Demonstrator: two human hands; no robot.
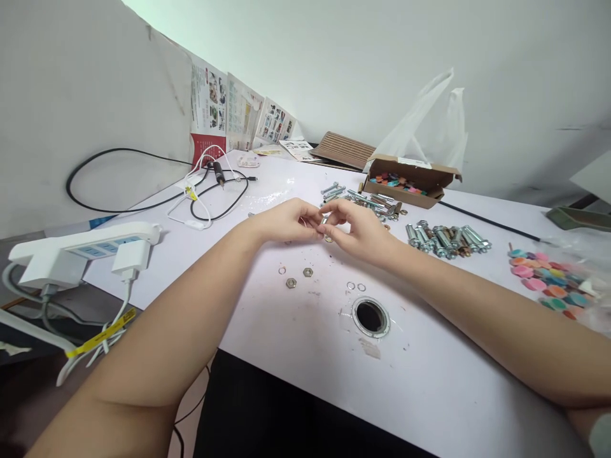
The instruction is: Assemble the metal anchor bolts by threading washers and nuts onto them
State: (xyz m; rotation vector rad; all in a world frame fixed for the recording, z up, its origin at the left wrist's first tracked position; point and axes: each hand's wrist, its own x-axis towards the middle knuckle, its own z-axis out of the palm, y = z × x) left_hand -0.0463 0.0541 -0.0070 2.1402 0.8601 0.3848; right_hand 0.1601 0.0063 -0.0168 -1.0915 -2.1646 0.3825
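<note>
My left hand [293, 219] and my right hand [356, 230] meet above the middle of the white table [296, 331]. Both are closed, with their fingertips pinched close together. A small shiny metal piece [325, 220] shows between them, mostly covered by the fingers, so its kind is unclear. Nearer to me lie two hex nuts, one [308, 272] just right of the other [291, 283]. Two thin ring washers, one [351, 286] beside another [361, 287], rest in front of my right forearm. Behind the hands spreads a pile of loose bolts [365, 200].
Assembled bolts [446, 240] lie in a heap at right, near colourful discs [548, 280]. An open cardboard box [405, 191] stands behind them. A round hole with a metal rim [371, 317] opens in the tabletop. At left are a power strip [86, 245] and tangled cables [205, 210].
</note>
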